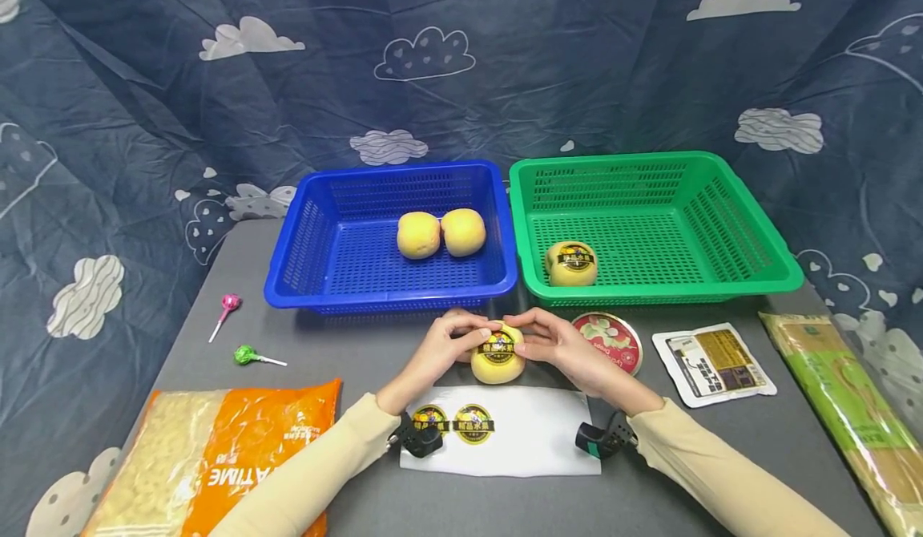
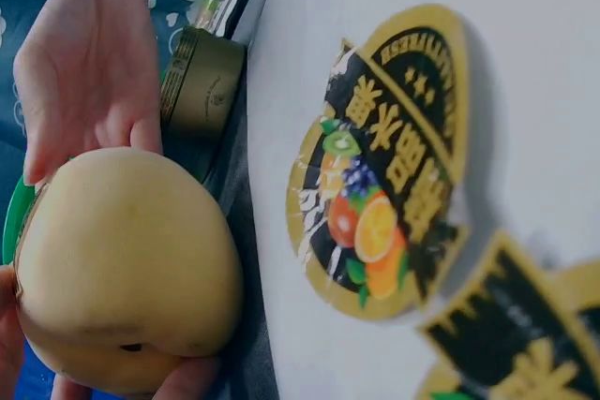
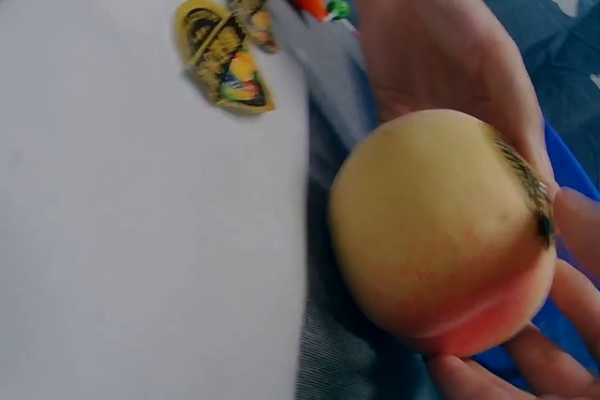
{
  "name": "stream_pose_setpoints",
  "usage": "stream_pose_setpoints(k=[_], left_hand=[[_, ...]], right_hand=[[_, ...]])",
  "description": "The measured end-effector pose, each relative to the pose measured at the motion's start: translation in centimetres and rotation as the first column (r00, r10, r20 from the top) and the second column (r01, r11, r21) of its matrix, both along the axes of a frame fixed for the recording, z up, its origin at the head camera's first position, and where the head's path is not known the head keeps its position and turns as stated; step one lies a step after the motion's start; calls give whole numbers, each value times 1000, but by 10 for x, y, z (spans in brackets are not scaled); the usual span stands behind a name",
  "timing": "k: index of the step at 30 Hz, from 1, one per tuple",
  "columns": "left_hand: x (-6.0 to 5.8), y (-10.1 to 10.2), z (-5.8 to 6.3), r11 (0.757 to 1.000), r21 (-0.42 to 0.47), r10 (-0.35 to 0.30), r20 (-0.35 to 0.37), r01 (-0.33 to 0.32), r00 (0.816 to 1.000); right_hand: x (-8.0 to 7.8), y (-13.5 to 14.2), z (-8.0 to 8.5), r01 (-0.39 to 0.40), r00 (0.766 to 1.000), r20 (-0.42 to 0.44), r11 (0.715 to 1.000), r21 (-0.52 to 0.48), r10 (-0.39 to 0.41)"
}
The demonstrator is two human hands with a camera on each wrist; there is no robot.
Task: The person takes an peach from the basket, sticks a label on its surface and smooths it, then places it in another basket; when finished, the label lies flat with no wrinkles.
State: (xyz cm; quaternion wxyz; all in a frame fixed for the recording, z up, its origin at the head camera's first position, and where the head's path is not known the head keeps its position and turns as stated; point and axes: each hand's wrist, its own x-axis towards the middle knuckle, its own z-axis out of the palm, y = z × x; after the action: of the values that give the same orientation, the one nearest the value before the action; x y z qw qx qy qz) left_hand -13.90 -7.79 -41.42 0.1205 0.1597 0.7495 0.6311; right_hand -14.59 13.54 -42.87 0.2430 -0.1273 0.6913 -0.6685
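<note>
The yellow peach (image 1: 497, 371) is up front, just beyond the white sheet (image 1: 534, 433)! Left hand (image 1: 450, 338) grips one side, right hand (image 1: 551, 343) the other, thumbs at the round sticker (image 1: 499, 348). Two spare stickers (image 1: 473, 424) lie on the sheet; behind, two bare peaches (image 1: 464, 232) sit in the blue basket (image 1: 392, 296), one labelled peach (image 1: 570, 275) in the green basket (image 1: 671, 289).

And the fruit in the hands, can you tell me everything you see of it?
The fruit looks round, smooth and pale yellow, with a pinkish-red blush and a small dark mark. A black-and-gold sticker with writing is on it. The left hand and right hand hold it between them, thumbs by the sticker, just beyond the white sheet.
</note>
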Motion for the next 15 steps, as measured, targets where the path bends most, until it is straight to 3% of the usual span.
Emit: stream_pose_setpoints(k=[3, 10, 15], left_hand=[[-1, 1, 0, 1000, -4, -6, 22, 6, 1000], [-1, 5, 4, 997, 71, 8, 189, -22, 982], [-7, 6, -12, 994, 99, 22, 199, -42, 980]], right_hand=[[0, 0, 0, 12, 1000, 2, 1000, 8, -12], [0, 0, -2, 27, 1000, -5, 1000, 7, -27], [-1, -2, -2, 55, 998, -24, 998, 25, -55]])
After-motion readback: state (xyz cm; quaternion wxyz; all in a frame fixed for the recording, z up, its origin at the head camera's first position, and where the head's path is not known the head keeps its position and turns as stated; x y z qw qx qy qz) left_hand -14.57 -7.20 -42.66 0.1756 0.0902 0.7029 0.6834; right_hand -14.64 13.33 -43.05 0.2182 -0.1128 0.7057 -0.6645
